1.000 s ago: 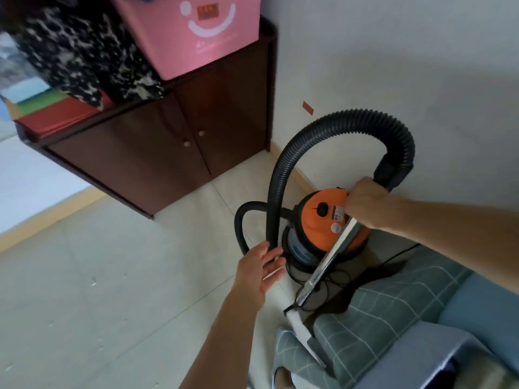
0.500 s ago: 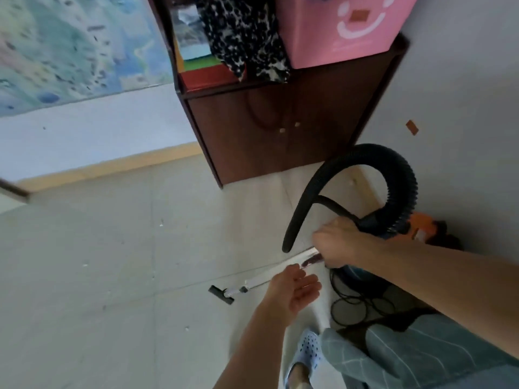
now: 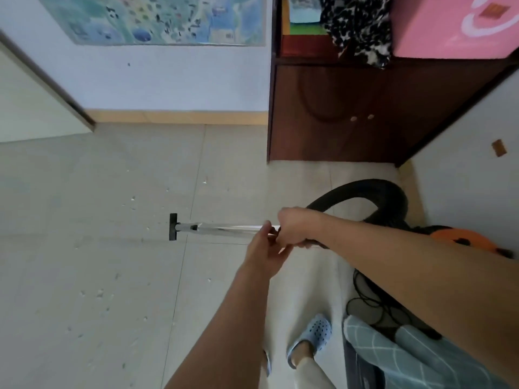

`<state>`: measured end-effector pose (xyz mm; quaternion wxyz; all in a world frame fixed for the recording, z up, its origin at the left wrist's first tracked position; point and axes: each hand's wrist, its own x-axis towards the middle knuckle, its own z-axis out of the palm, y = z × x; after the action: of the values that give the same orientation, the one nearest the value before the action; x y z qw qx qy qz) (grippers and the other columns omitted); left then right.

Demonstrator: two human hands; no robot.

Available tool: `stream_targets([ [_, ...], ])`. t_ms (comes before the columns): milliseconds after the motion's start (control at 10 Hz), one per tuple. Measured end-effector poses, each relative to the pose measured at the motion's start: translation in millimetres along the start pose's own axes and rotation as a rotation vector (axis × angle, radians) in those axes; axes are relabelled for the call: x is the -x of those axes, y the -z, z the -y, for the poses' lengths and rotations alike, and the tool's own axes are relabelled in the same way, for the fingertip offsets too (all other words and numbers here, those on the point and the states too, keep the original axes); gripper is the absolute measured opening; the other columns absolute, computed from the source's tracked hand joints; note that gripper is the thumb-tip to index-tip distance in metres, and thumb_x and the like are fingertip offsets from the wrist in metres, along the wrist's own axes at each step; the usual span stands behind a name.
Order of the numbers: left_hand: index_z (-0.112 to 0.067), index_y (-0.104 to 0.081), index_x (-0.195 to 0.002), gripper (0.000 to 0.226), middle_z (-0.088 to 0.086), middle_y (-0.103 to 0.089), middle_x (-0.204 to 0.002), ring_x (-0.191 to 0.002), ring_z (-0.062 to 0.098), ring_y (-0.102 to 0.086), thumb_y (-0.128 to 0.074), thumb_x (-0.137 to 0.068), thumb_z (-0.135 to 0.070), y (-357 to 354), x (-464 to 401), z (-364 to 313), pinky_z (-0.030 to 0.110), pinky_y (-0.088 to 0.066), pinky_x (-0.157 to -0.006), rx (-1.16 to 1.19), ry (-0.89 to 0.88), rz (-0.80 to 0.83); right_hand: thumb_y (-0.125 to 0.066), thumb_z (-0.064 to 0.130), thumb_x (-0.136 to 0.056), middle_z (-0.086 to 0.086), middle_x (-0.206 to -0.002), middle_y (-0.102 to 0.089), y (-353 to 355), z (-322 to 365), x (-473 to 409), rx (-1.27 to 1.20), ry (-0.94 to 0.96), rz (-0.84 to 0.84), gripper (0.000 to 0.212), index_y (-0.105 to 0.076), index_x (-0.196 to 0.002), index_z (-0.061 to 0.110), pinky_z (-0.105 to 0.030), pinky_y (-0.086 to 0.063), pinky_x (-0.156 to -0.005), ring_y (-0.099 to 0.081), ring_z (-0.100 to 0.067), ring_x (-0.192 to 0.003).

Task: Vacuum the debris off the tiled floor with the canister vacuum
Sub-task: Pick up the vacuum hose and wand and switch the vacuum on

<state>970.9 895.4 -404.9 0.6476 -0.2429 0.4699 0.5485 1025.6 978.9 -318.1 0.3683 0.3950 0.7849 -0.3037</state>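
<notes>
The silver vacuum wand (image 3: 222, 230) stretches out to the left, low over the tiled floor (image 3: 70, 262). Its black floor nozzle (image 3: 173, 226) is at the far end. My right hand (image 3: 295, 227) grips the wand's near end where the black hose (image 3: 365, 190) joins. My left hand (image 3: 264, 248) is just below it, thumb against the wand and fingers straight underneath. The orange canister (image 3: 463, 240) sits at the right by the wall, partly hidden behind my right forearm. Small white debris bits (image 3: 132, 200) lie beyond the nozzle, and more debris bits (image 3: 98, 293) are at the lower left.
A dark wooden cabinet (image 3: 351, 113) stands against the far wall with a pink box (image 3: 449, 26) on top. A black cord (image 3: 370, 301) is coiled on the floor near my slippered foot (image 3: 314, 335). A checked cushion (image 3: 393, 357) fills the lower right. A door edge (image 3: 47, 80) is at far left.
The view swung left. The wand swung out and now points left with its nozzle further out over the tiles. My left hand rose from below to touch the wand.
</notes>
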Motion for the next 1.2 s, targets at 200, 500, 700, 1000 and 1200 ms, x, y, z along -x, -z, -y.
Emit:
stream_targets([
  [200, -0.006, -0.052, -0.111, 0.02, 0.015, -0.061, -0.116, -0.103, 0.03, -0.061, -0.055, -0.099, -0.022, 33.3, -6.6, -48.9, 0.045, -0.051, -0.079, 0.227, 0.025, -0.035, -0.065, 0.03, -0.094, -0.002, -0.089, -0.061, 6.5, 42.6, 2.8, 0.256, 0.161, 0.092, 0.021, -0.056, -0.099, 0.011, -0.033, -0.049, -0.069, -0.062, -0.023, -0.084],
  [500, -0.012, -0.042, -0.07, 0.027, 0.001, -0.045, -0.043, -0.034, 0.013, -0.045, -0.06, -0.089, -0.009, 80.1, -13.1, -91.9, 0.018, -0.042, -0.039, 0.198, -0.022, -0.188, -0.07, 0.033, -0.098, -0.019, -0.09, -0.07, -27.5, 53.9, 5.9, -0.492, 0.076, 0.59, 0.057, -0.045, -0.137, 0.0, -0.042, -0.06, -0.078, -0.069, -0.028, -0.067],
  [700, -0.007, -0.051, -0.083, 0.016, 0.004, -0.046, -0.045, -0.03, 0.012, -0.044, -0.066, -0.089, -0.009, 79.3, -18.1, -106.6, 0.016, -0.04, -0.034, -0.053, -0.092, -0.272, -0.066, 0.034, -0.099, -0.014, -0.103, -0.07, -37.8, 54.3, -12.6, -0.64, 0.165, 0.73, 0.05, -0.054, -0.132, -0.002, -0.039, -0.059, -0.083, -0.072, -0.026, -0.085],
  [1000, -0.011, -0.047, -0.105, 0.029, 0.006, -0.046, -0.058, -0.038, 0.017, -0.043, -0.069, -0.088, -0.019, 65.8, -33.3, -103.9, 0.021, -0.041, -0.038, -0.309, -0.214, -0.295, -0.046, 0.036, -0.108, -0.011, -0.133, -0.066, -53.0, 4.5, -48.0, -0.438, 0.048, 0.128, 0.042, -0.059, -0.137, 0.008, -0.038, -0.048, -0.098, -0.062, -0.027, -0.116],
  [1200, -0.017, -0.04, -0.139, 0.057, 0.006, -0.046, -0.059, -0.042, 0.015, -0.043, -0.069, -0.09, -0.02, 49.4, -45.0, -76.0, 0.021, -0.041, -0.038, -0.383, -0.227, -0.293, -0.062, 0.03, -0.098, 0.0, -0.104, -0.059, -95.0, -57.7, -63.3, -0.118, -0.143, 0.205, 0.01, -0.058, -0.104, 0.024, -0.035, -0.05, -0.095, -0.053, -0.019, -0.097],
])
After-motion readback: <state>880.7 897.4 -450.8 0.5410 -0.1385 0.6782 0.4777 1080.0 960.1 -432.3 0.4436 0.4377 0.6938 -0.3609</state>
